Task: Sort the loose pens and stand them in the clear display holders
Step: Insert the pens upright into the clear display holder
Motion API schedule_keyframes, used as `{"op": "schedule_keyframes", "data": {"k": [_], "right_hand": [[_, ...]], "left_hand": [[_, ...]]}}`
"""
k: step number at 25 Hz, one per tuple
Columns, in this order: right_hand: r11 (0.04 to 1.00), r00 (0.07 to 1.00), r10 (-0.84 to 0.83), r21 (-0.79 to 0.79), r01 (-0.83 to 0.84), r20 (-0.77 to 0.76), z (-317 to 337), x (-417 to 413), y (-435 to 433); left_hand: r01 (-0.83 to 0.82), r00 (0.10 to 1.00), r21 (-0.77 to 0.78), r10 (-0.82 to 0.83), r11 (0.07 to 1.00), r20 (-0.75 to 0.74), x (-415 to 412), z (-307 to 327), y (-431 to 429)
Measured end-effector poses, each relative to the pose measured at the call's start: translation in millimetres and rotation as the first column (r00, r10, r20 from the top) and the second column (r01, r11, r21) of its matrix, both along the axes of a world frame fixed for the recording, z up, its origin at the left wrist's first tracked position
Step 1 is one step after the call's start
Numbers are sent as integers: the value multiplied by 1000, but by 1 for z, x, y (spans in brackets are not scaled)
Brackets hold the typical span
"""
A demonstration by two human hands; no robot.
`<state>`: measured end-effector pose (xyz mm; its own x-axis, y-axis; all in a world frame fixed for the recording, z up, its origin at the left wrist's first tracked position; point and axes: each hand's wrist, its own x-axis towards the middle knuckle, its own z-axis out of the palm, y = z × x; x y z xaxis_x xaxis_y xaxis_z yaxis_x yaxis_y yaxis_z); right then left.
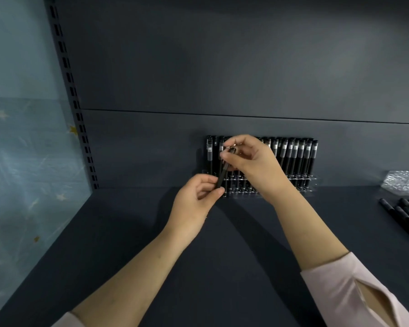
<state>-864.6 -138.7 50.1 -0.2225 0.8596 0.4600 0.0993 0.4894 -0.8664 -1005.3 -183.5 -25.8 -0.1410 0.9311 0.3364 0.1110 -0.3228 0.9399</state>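
Left hand (198, 197) pinches the pen (223, 171) low, right hand (252, 161) its top; next, seat it in the twelve-o'clock holder (313, 182)

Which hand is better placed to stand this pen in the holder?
Likely the right hand: it pinches the pen near its top, by the clear holder; the left hand grips the lower end, which must enter a slot.

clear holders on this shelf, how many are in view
2. The first holder stands against the back panel, full of black pens. The second holder sits at the right edge, cut off by the frame, so more may be hidden.
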Motion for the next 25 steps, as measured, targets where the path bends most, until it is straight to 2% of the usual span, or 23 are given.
{"op": "schedule_keyframes", "data": {"k": [2, 4, 6, 9, 15, 22, 25], "right_hand": [[989, 990, -135, 61, 137, -40, 2, 5, 2], [924, 937, -327, 167, 345, -125, 6, 12, 4], [829, 870, -449, 269, 490, -202, 8, 18, 5], [754, 836, -513, 362, 548, -197, 4, 20, 8], [723, 848, -520, 476, 500, -102, -11, 15, 19], [753, 836, -523, 549, 362, 165, -18, 9, 33], [797, 809, -500, 529, 291, 308, -20, 7, 33]], "left_hand": [[-109, 944, 127, 142, 986, -297, -2, -1, 2], [-187, 739, 250, 304, 950, -601, -9, -4, 4], [-187, 577, 230, 296, 955, -761, -14, -7, 5], [-153, 470, 154, 209, 976, -858, -12, -13, 7], [-170, 452, 140, 203, 975, -869, -10, -17, 8], [-173, 469, 123, 192, 977, -862, -11, -18, 10], [-168, 477, 115, 183, 979, -860, -10, -17, 10]]}}
